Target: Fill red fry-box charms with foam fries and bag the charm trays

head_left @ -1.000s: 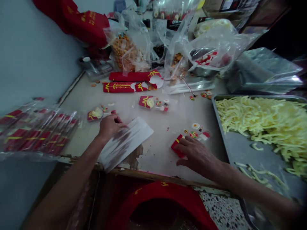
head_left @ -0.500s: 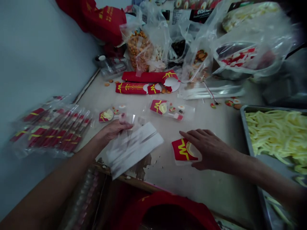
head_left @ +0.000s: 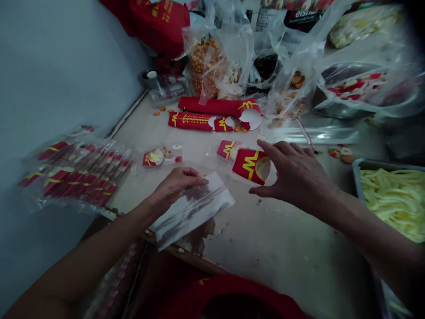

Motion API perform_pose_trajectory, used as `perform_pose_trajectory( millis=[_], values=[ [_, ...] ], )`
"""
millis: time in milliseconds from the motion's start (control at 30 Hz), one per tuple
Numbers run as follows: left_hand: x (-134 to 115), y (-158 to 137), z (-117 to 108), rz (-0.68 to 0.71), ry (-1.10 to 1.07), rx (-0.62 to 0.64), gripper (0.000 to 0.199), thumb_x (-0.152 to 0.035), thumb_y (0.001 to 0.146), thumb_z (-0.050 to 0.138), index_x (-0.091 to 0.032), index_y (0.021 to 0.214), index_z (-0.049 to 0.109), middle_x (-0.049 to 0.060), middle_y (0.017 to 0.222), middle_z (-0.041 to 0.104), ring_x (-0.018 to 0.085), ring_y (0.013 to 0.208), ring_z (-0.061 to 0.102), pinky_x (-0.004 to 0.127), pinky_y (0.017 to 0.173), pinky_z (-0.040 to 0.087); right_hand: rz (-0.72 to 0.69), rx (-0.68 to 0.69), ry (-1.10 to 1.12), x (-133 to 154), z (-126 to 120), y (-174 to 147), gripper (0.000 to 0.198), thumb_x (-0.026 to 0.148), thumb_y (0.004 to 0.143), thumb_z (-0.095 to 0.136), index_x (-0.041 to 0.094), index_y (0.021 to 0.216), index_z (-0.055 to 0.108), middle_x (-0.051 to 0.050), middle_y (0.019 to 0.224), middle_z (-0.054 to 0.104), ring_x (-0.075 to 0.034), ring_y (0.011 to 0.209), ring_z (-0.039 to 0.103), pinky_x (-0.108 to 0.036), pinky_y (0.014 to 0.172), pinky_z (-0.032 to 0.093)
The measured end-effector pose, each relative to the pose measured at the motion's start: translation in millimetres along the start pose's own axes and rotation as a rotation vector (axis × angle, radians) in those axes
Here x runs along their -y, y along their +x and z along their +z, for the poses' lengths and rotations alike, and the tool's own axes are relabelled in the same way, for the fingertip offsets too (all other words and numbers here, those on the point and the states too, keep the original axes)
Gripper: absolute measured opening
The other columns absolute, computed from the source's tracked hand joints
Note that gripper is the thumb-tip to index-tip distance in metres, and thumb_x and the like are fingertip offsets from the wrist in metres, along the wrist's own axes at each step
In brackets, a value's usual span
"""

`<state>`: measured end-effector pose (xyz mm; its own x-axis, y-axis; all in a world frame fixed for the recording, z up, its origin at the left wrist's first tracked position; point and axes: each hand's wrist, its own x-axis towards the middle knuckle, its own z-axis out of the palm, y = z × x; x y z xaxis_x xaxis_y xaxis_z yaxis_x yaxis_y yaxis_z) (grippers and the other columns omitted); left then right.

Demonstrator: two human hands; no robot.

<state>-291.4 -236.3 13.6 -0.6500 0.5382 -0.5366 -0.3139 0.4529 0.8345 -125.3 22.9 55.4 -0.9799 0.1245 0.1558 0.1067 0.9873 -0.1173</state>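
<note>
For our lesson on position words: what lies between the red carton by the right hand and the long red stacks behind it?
In the head view, another red carton lies between, partly hidden by the nearer carton; then bare table up to the stacks.

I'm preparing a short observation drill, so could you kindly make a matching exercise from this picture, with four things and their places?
Things
1. Left hand
2. Right hand
3. Yellow strips
4. Bagged bundle

Places
A. Curved around one end of a red packet
B. Far left of the picture
C. In a metal tray
D. At the upper edge of a pale stack

Pairs: 1-D; 2-A; 3-C; 4-B
</note>
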Motion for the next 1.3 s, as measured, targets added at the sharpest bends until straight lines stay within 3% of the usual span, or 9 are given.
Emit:
perform_pose_trajectory(
  millis=[233, 467, 667, 1033, 1300],
  values=[
    [-1.9, 0.2, 9.0, 0.023, 0.117, 0.189, 0.037, -0.051, 0.073, 0.080, -0.018, 0.089, 0.079, 0.005, 0.086, 0.073, 0.015, 0.075, 0.057, 0.028, 0.069, 0.038, 0.031, -0.046, -0.002, -4.6, -7.5, -3.2, 0.103, 0.070, 0.073, 0.074, 0.018, 0.155, 0.038, -0.019, 0.127, 0.060, -0.043, 0.114, 0.054, -0.053, 0.090, 0.041],
    [-6.6, -4.7, 20.7, 0.099, 0.080, 0.013, 0.029, -0.041, 0.064, 0.089, -0.018, 0.075, 0.075, 0.001, 0.074, 0.069, 0.013, 0.071, 0.057, 0.028, 0.069, 0.039, 0.033, -0.058, 0.011, -7.7, -12.2, -9.3, 0.104, 0.071, 0.073, 0.073, 0.020, 0.156, 0.036, -0.019, 0.128, 0.058, -0.043, 0.116, 0.052, -0.053, 0.093, 0.039],
    [-2.7, 1.9, 34.6, 0.216, 0.103, -0.143, 0.043, -0.037, 0.052, 0.096, -0.018, 0.061, 0.059, -0.004, 0.060, 0.057, 0.011, 0.059, 0.049, 0.027, 0.058, 0.036, 0.042, -0.095, -0.031, -7.4, -13.4, -13.2, 0.103, 0.069, 0.076, 0.072, 0.019, 0.157, 0.033, -0.020, 0.129, 0.057, -0.044, 0.117, 0.050, -0.053, 0.093, 0.037],
    [-17.3, -5.2, 47.6, 0.178, 0.268, -0.099, 0.038, -0.033, 0.054, 0.094, -0.017, 0.062, 0.060, -0.002, 0.064, 0.060, 0.012, 0.060, 0.050, 0.028, 0.058, 0.038, 0.014, -0.096, -0.144, -3.3, -7.9, -23.6, 0.098, 0.060, 0.082, 0.070, 0.019, 0.159, 0.025, -0.020, 0.127, 0.058, -0.042, 0.114, 0.048, -0.052, 0.092, 0.035],
    [-12.6, -3.8, 45.0, 0.151, 0.344, 0.023, 0.037, -0.032, 0.054, 0.093, -0.018, 0.063, 0.061, -0.003, 0.063, 0.061, 0.012, 0.060, 0.052, 0.026, 0.056, 0.036, 0.023, -0.029, -0.161, 6.3, 4.4, -27.6, 0.093, 0.053, 0.082, 0.075, 0.017, 0.156, 0.031, -0.020, 0.126, 0.058, -0.040, 0.113, 0.048, -0.049, 0.092, 0.034]
  ],
)
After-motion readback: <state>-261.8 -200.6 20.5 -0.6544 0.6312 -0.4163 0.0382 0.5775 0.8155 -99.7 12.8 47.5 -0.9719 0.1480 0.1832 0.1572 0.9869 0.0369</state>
